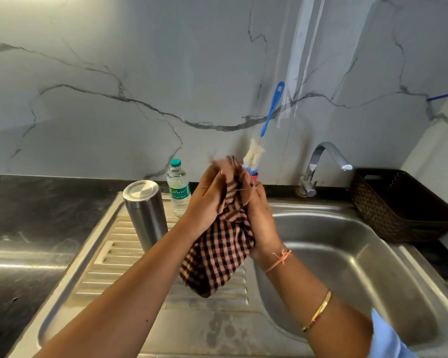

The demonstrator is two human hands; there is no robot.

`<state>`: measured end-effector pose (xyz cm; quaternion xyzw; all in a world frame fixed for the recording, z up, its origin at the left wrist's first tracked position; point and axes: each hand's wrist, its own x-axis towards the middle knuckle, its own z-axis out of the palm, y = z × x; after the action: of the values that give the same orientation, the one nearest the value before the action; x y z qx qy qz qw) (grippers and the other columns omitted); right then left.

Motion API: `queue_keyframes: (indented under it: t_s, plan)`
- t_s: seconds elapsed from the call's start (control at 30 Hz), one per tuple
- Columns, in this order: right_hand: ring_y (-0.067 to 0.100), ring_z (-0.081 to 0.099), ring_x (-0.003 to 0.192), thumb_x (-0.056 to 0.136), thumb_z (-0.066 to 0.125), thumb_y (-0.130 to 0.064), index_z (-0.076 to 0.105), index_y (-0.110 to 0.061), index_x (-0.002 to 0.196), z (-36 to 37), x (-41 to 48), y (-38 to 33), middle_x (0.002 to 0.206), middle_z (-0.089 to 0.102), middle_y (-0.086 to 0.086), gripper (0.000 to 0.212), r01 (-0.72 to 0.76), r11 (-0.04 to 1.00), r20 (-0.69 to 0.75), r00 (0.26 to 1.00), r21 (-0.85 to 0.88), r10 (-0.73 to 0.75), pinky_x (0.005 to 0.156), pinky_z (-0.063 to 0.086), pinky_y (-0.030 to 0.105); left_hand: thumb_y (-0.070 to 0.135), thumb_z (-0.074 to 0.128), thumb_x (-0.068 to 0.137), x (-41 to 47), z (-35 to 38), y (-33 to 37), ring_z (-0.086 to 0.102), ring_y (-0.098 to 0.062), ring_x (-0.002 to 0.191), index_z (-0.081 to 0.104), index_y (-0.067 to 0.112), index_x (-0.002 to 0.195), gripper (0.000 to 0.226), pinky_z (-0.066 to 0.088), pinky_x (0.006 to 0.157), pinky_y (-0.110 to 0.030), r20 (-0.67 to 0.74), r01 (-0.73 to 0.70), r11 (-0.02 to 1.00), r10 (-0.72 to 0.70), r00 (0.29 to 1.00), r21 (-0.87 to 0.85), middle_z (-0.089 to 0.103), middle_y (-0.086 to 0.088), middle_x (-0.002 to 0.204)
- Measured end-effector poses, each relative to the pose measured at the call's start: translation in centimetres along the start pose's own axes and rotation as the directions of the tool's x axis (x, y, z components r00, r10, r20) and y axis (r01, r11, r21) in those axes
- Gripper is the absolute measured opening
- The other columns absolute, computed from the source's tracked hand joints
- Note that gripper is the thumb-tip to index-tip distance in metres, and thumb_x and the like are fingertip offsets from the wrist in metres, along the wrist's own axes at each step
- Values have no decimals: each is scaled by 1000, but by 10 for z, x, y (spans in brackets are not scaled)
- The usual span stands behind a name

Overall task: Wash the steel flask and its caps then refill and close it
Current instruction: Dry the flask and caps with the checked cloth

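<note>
Two hands meet at the centre of the frame: the left hand (204, 202) and the right hand (261, 220) are pressed together, palm toward palm, on one checked cloth (217, 254). The fingers fold over its bunched top, which is blurred, and the rest of the cloth hangs down between the wrists. The right wrist carries two bands, one orange thread (279, 259) and one gold bangle (318, 311).

One steel flask (145, 213) stands upright on the ribbed drainboard (114, 254), left of centre and just left of the left forearm, with neither hand touching it. It is a plain brushed cylinder with a seam near the top and a flat shiny disc on its upper end. I cannot tell whether that end is a cap or the base.

One plastic water bottle (178, 187) with a green cap stands just behind the flask. One bottle brush (272, 109) with a blue handle leans on the marble wall above the hands. One tap (323, 161) curves over the one sink basin (347, 254) at the right, and one brown basket (373, 210) sits at the far right edge.
</note>
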<state>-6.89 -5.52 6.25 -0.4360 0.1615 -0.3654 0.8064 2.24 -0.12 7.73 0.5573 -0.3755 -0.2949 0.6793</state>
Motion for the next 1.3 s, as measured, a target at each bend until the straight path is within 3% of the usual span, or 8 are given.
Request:
queue_keyframes:
  t_s: [0.1, 0.23, 0.3, 0.5, 0.63, 0.77, 1.0, 1.3]
  plan:
    - [10, 61, 89, 94, 56, -23, 55, -20, 103, 5, -2, 4, 93, 63, 3, 10, 80, 982, -97, 990, -174, -98, 80, 51, 27, 19, 39, 101, 6, 3, 9, 64, 1, 76, 54, 23, 94, 18, 46, 73, -16, 48, 60, 996, -63, 997, 60, 65, 8, 83]
    - [4, 46, 86, 91, 49, -24, 57, -8, 105, -9, 0, 10, 100, 53, 8, 23, 620, 177, 434, 698, -765, -570, 74, 39, 13, 10, 29, 102, 8, -7, 10, 51, -8, 61, 47, 12, 72, 36, 43, 55, -13, 33, 120, 983, -126, 992, 142, 53, -4, 67]
    - [9, 46, 81, 91, 44, -28, 57, -3, 105, -13, 2, 8, 98, 52, 11, 31, 613, 68, 473, 671, -787, -571, 67, 39, 17, 7, 33, 102, 2, -7, 4, 48, -6, 63, 47, 17, 72, 35, 45, 51, -11, 29, 182, 977, -186, 982, 113, 52, 2, 69]
    - [0, 48, 65, 100, 43, -23, 51, -26, 82, -8, 11, 1, 72, 52, -9, 20, 459, 553, 68, 809, -696, -584, 60, 37, 8, 50, 35, 99, -2, 12, -21, 60, -8, 98, 62, 30, 103, 33, 46, 87, -22, -71, 110, 975, -98, 993, 195, 66, 3, 104]
    - [10, 59, 72, 101, 43, -25, 63, -13, 95, -7, 10, -2, 77, 63, -1, 25, -92, 938, -339, 940, -333, -28, 57, 47, 12, 58, 41, 89, -12, 13, -34, 53, -5, 96, 49, 32, 103, 31, 38, 77, -4, -100, -99, 907, 152, 983, 409, 55, 6, 101]
    - [18, 64, 81, 100, 44, -31, 66, -13, 92, -10, 7, 10, 85, 68, 5, 29, -293, 908, -432, 890, -300, 144, 73, 51, 29, 58, 42, 87, -12, 0, -45, 45, 1, 99, 46, 25, 118, 46, 33, 80, -5, 7, -148, 795, 178, 984, 588, 45, 13, 106]
    - [19, 61, 82, 96, 51, -21, 63, -13, 100, -16, -6, 22, 92, 68, 2, 14, 46, 467, -142, 922, -883, -359, 72, 50, 35, 47, 38, 97, -2, -4, -52, 54, -22, 101, 50, 11, 115, 42, 41, 79, -34, -170, 135, 695, -18, 985, 706, 56, -9, 114]
    - [13, 57, 64, 94, 57, -33, 61, -19, 67, -37, 11, 8, 68, 63, 0, 30, -164, 656, -295, 951, -737, -94, 61, 45, 30, 43, 54, 92, -9, -12, -55, 53, -23, 103, 41, 9, 122, 46, 45, 84, -36, -214, 166, 634, -2, 977, 755, 51, -10, 118]
